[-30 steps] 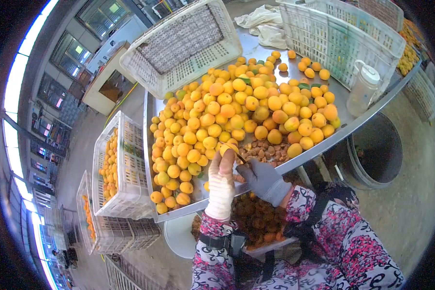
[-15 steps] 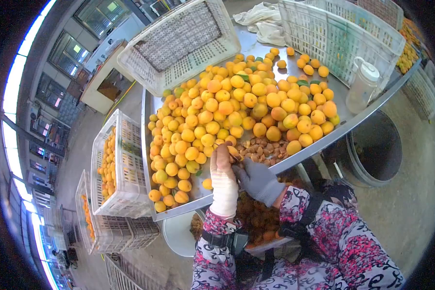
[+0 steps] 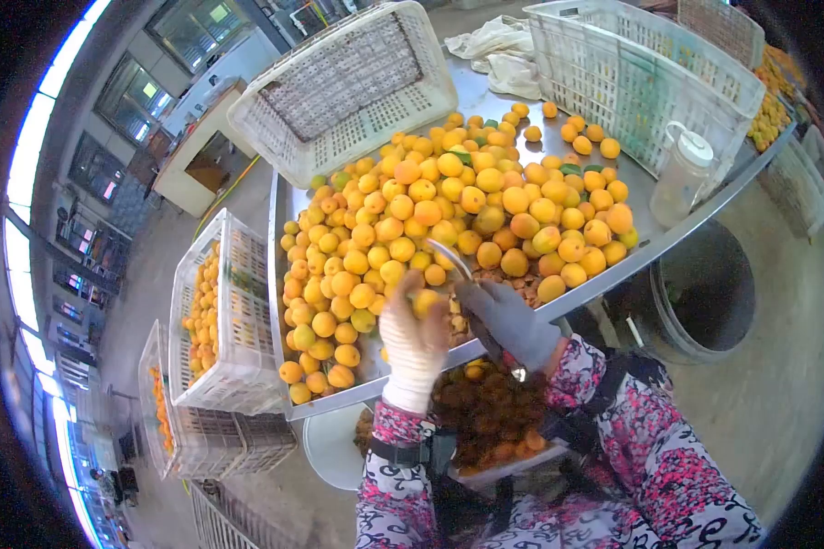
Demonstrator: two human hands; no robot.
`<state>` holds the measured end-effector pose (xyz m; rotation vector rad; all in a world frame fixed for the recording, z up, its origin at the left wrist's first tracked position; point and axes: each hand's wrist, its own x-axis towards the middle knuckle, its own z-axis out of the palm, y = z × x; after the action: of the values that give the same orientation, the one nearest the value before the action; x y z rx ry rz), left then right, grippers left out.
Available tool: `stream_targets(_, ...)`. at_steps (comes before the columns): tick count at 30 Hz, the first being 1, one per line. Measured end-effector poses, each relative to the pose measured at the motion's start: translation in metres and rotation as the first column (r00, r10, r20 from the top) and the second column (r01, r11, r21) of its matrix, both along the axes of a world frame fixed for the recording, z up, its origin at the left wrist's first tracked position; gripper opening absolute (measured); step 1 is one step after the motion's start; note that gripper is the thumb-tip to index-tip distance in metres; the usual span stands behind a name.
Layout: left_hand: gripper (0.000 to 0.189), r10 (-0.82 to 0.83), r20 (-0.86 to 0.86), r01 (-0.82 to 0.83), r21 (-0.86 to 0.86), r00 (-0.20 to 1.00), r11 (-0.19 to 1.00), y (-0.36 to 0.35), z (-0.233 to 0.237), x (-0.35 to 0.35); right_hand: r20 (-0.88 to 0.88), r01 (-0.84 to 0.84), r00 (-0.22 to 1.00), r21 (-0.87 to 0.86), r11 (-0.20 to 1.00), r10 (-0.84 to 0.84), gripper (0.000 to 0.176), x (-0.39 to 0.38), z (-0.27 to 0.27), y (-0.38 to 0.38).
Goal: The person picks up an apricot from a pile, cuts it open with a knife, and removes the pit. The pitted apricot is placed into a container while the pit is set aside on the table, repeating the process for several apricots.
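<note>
On the steel table [image 3: 482, 90], a heap of apricots [image 3: 449, 201] lies beyond both hands. Nearer, the left hand [image 3: 415, 346] is closed round one apricot [image 3: 426, 302]. The right hand [image 3: 511, 322] is clamped on a knife [image 3: 450, 257], with the blade just above that fruit. Judged step: splitting. The next move requires a seated blade and a firm grip.
</note>
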<state>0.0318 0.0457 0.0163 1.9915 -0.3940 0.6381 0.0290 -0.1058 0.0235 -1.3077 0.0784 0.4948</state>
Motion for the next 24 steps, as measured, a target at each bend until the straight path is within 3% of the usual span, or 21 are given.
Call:
stream_targets(1,0.044,-0.015,0.183,-0.043,0.308,0.983,0.950,-0.003,0.001,-0.002,-0.004,0.006,1.000,-0.002,1.000,-0.006,0.046,0.003,-0.007,0.000)
stream_targets(2,0.052,-0.095,0.215,0.011,0.362,0.972,0.932,-0.010,0.010,-0.003,0.137,0.070,0.989,-0.054,0.996,-0.062,0.044,0.009,-0.017,0.003)
stream_targets(3,0.052,-0.101,0.208,0.018,0.364,0.973,0.931,-0.013,0.012,-0.004,0.275,0.139,0.955,-0.095,0.986,-0.108,0.043,0.012,-0.026,0.007)
stream_targets(4,0.052,-0.104,0.166,0.038,0.357,0.981,0.933,-0.015,0.014,-0.005,0.228,0.144,0.957,0.163,0.976,-0.180,0.042,0.011,-0.025,0.015)
stream_targets(5,0.052,-0.103,0.125,0.054,0.347,0.987,0.936,-0.016,0.015,-0.005,0.226,0.146,0.957,0.162,0.976,-0.180,0.042,0.012,-0.027,0.016)
stream_targets(7,0.054,-0.083,0.234,-0.009,0.370,0.969,0.929,-0.017,0.010,0.000,0.175,0.130,0.969,0.235,0.963,-0.174,0.043,0.018,-0.030,0.019)
stream_targets(8,0.048,-0.035,0.235,-0.037,0.298,0.971,0.954,-0.022,0.014,0.000,0.174,0.130,0.969,0.237,0.963,-0.173,0.043,0.020,-0.030,0.018)
stream_targets(9,0.042,0.013,0.231,-0.066,0.226,0.973,0.972,-0.023,0.016,0.001,0.222,0.207,0.947,0.125,0.970,-0.231,0.043,0.023,-0.030,0.018)
stream_targets(11,0.026,-0.114,-0.062,0.118,0.069,0.992,0.991,-0.003,0.003,0.019,0.274,0.291,0.919,0.016,0.957,-0.284,0.043,0.026,-0.022,0.014)
stream_targets(12,0.015,-0.234,-0.350,0.057,-0.449,0.907,0.891,0.006,-0.002,0.011,0.206,0.307,0.923,0.121,0.944,-0.326,0.042,0.025,-0.016,0.009)
stream_targets(13,0.013,-0.120,-0.440,0.019,-0.227,0.890,0.974,0.023,-0.006,0.014,0.134,0.325,0.923,0.224,0.919,-0.360,0.041,0.023,-0.006,0.004)
stream_targets(14,0.018,0.111,-0.183,-0.052,0.299,0.977,0.953,0.023,-0.008,0.016,0.079,0.346,0.926,0.210,0.914,-0.369,0.040,0.019,0.006,-0.001)
stream_targets(15,0.025,0.178,0.170,-0.245,0.703,0.969,0.667,0.023,-0.009,0.017,0.080,0.347,0.926,0.209,0.914,-0.369,0.040,0.016,0.013,-0.003)
stream_targets(16,0.025,0.179,0.170,-0.247,0.701,0.969,0.669,0.020,-0.007,0.017,0.054,0.333,0.936,0.179,0.926,-0.347,0.035,0.015,0.017,-0.005)
stream_targets(18,0.041,0.028,0.090,-0.053,0.281,0.996,0.958,0.008,-0.003,0.010,0.024,0.317,0.946,0.145,0.937,-0.324,0.030,0.015,0.011,-0.003)
stream_targets(19,0.041,0.027,0.088,-0.051,0.283,0.996,0.958,0.003,0.005,0.004,0.146,0.338,0.919,0.184,0.923,-0.366,0.037,0.017,-0.001,0.002)
stream_targets(20,0.043,-0.042,-0.141,0.052,0.068,0.989,0.996,-0.003,0.016,-0.004,0.264,0.353,0.875,0.226,0.908,-0.406,0.044,0.017,-0.006,0.006)
stream_targets(21,0.046,-0.155,-0.339,0.101,-0.169,0.928,0.980,-0.009,0.020,-0.009,0.266,0.350,0.875,0.227,0.909,-0.403,0.044,0.016,-0.008,0.008)
stream_targets(22,0.040,-0.141,-0.295,0.089,-0.184,0.945,0.979,-0.020,0.015,-0.009,0.224,0.329,0.914,0.082,0.941,-0.339,0.047,0.015,-0.008,0.009)
stream_targets(23,0.033,-0.050,-0.162,0.057,0.043,0.986,0.997,-0.028,0.021,-0.016,0.170,0.293,0.945,-0.066,0.954,-0.279,0.049,0.013,-0.009,0.011)
stream_targets(24,0.031,-0.023,-0.247,0.029,0.021,0.969,0.999,-0.029,0.014,-0.019,0.231,0.329,0.923,-0.058,0.943,-0.308,0.052,0.017,-0.027,0.018)
